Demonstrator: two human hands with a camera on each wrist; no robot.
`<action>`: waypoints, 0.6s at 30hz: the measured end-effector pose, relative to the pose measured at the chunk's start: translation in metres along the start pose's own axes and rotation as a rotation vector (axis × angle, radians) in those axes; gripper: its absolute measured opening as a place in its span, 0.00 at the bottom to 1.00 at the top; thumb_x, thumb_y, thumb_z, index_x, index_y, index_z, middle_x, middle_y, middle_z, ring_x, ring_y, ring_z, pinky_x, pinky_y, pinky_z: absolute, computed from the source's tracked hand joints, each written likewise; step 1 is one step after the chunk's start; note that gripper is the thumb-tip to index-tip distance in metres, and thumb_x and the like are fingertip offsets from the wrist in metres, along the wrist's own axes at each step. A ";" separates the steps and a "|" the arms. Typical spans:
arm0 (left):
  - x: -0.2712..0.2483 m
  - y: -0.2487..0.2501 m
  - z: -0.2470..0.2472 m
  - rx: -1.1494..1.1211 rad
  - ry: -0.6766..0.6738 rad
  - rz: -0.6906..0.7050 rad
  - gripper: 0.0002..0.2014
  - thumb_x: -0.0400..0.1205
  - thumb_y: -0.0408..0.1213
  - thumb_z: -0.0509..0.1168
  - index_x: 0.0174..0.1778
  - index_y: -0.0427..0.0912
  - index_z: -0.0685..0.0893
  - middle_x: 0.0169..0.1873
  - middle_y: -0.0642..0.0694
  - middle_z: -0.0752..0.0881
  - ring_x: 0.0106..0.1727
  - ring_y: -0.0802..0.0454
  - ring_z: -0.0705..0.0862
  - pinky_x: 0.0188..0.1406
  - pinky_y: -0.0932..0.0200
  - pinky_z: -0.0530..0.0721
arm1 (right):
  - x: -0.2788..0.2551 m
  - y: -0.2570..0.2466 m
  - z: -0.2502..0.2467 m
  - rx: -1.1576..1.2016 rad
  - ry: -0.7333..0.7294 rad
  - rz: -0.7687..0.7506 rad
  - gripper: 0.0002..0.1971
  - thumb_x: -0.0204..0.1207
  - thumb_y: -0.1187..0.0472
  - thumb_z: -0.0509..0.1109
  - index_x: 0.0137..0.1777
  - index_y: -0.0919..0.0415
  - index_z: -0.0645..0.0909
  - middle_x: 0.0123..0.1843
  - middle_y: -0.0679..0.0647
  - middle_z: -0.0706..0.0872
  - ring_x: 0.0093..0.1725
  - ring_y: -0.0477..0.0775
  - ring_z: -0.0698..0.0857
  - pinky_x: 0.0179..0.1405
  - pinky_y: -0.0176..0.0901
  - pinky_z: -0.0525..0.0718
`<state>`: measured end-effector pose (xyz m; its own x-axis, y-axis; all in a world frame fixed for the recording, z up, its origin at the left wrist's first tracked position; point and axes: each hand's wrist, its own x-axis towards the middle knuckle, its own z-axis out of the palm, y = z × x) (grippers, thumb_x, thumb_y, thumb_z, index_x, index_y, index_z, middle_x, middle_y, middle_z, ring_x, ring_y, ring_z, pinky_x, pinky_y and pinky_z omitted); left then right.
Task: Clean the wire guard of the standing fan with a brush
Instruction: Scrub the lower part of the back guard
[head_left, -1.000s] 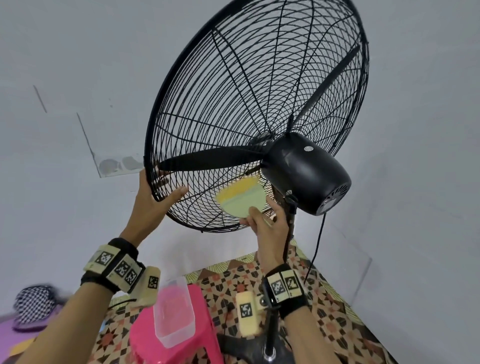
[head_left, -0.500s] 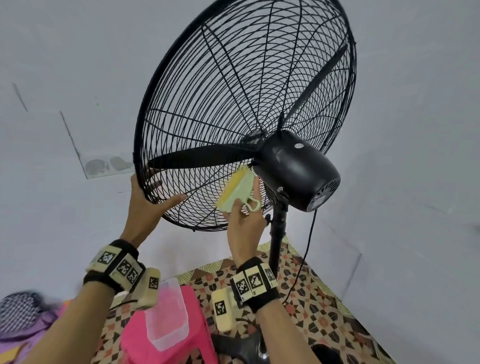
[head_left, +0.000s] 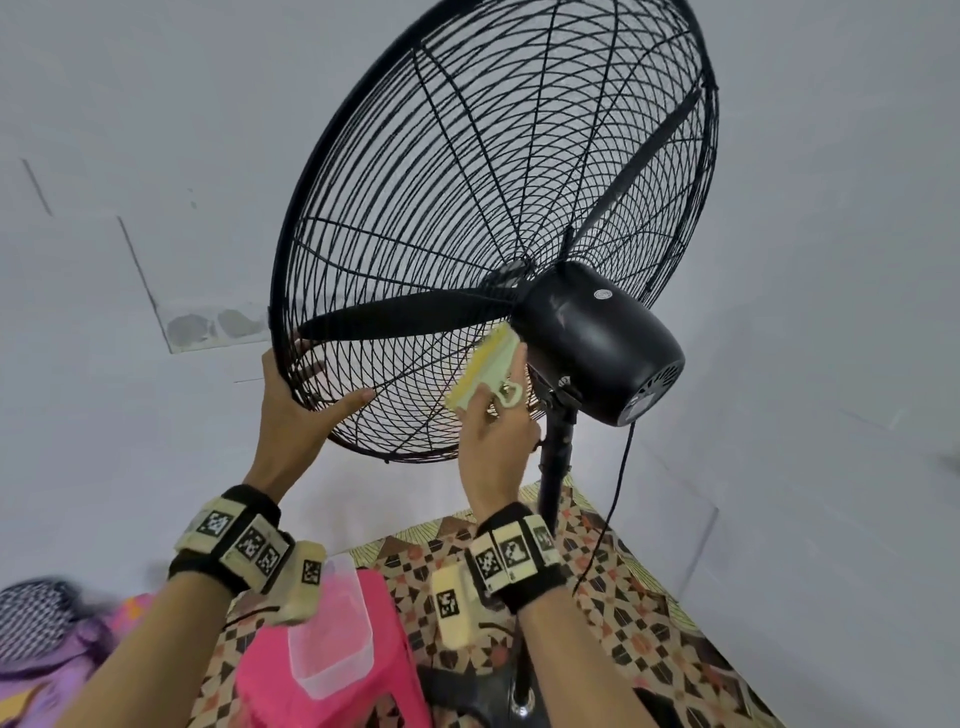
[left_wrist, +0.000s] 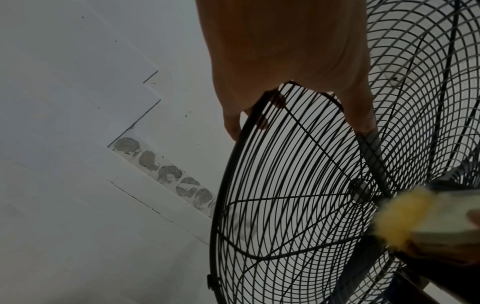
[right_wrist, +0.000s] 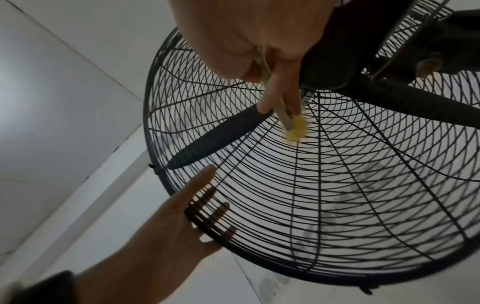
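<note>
The black wire guard (head_left: 467, 182) of the standing fan tilts upward above me. My left hand (head_left: 296, 410) grips its lower-left rim, thumb on the rear wires and fingers round the front side. My right hand (head_left: 493, 447) holds a pale green brush (head_left: 485, 371) with yellow bristles. The bristles press on the rear wires just left of the black motor housing (head_left: 597, 338). In the right wrist view the brush (right_wrist: 294, 127) meets the guard (right_wrist: 337, 205) near the hub. In the left wrist view the left hand (left_wrist: 285, 51) clasps the rim.
The fan pole (head_left: 553, 467) and its black cord (head_left: 618, 493) run down to the base on a patterned mat (head_left: 623, 597). A pink stool (head_left: 270, 691) carrying a clear plastic box (head_left: 332, 639) stands below my arms. Grey walls close in behind and to the right.
The brush has slid up the rear wires toward the motor housing and turned more edge-on. My left hand has kept its hold on the rim.
</note>
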<state>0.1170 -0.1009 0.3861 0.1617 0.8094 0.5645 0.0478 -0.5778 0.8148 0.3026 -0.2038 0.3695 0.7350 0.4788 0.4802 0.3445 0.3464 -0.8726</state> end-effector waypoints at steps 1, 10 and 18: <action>0.000 0.000 -0.001 0.001 -0.004 -0.003 0.53 0.63 0.62 0.86 0.81 0.55 0.66 0.75 0.60 0.78 0.75 0.56 0.81 0.75 0.39 0.82 | 0.000 0.002 0.003 -0.013 -0.002 0.004 0.31 0.90 0.61 0.62 0.91 0.53 0.58 0.54 0.45 0.89 0.42 0.42 0.92 0.43 0.43 0.94; -0.002 0.001 0.000 -0.003 -0.010 -0.007 0.54 0.63 0.63 0.86 0.82 0.56 0.66 0.73 0.64 0.77 0.75 0.57 0.80 0.75 0.38 0.82 | -0.005 0.003 0.001 0.026 0.008 -0.004 0.30 0.90 0.61 0.64 0.90 0.51 0.61 0.55 0.44 0.90 0.44 0.39 0.92 0.44 0.42 0.94; 0.000 -0.001 -0.003 -0.013 -0.001 -0.025 0.53 0.63 0.63 0.86 0.81 0.58 0.67 0.74 0.63 0.78 0.75 0.57 0.81 0.75 0.34 0.82 | 0.007 0.012 -0.015 0.033 -0.015 0.025 0.29 0.89 0.65 0.64 0.89 0.53 0.65 0.56 0.40 0.88 0.45 0.42 0.92 0.46 0.48 0.95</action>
<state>0.1142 -0.1001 0.3850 0.1616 0.8237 0.5435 0.0389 -0.5556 0.8305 0.3201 -0.2083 0.3611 0.7338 0.4997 0.4602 0.3067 0.3607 -0.8808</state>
